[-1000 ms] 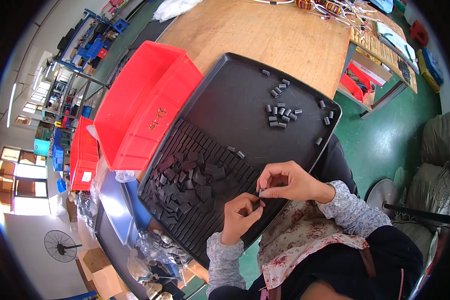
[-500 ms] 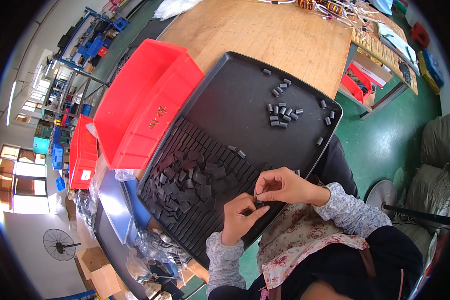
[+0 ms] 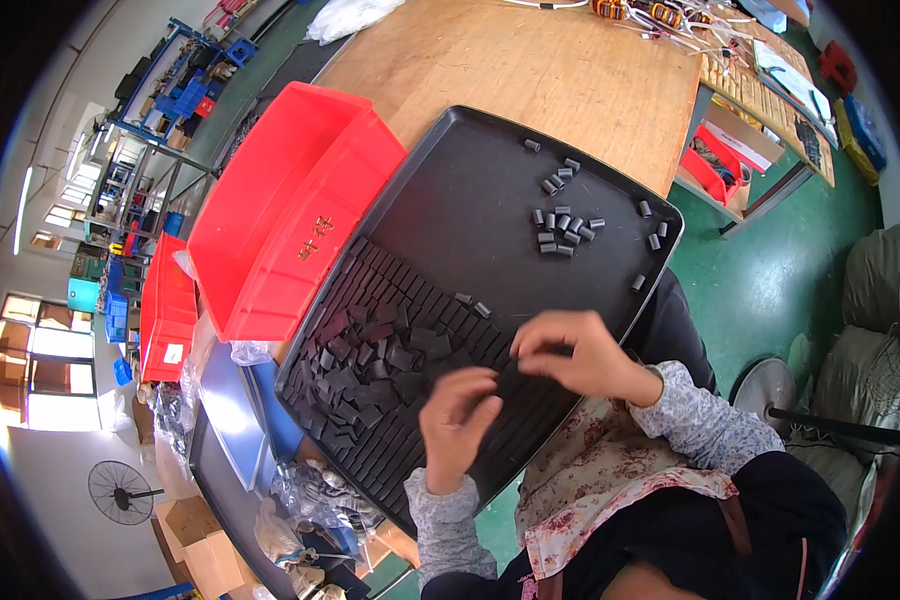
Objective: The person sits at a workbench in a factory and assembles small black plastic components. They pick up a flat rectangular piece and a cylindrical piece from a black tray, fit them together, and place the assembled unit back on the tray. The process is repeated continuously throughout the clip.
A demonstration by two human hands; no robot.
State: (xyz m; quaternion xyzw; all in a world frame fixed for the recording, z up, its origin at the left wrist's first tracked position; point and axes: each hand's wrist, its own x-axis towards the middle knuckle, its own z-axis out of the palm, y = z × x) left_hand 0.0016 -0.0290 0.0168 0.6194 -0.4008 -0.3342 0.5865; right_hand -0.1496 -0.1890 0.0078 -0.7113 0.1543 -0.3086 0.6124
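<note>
Hovering: your L hand (image 3: pixel 455 430) spread, R hand (image 3: pixel 560 352) half-curled, can't tell if gripping
Black pieces (image 3: pixel 407 385): loose pile + neat rows (image 3: pixel 400 275) in tray (image 3: pixel 440 190)
Rows: yr L cuff (image 3: pixel 442 510) dragging cd skew 'em

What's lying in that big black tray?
Neat rows of black pieces, a loose black heap among them, and small dark cylinders. The heap, left hand and right hand hide what's beneath.

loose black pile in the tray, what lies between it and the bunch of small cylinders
In the head view: rows of flat black pieces, two small cylinders by the rows' edge, then bare black tray.
</note>
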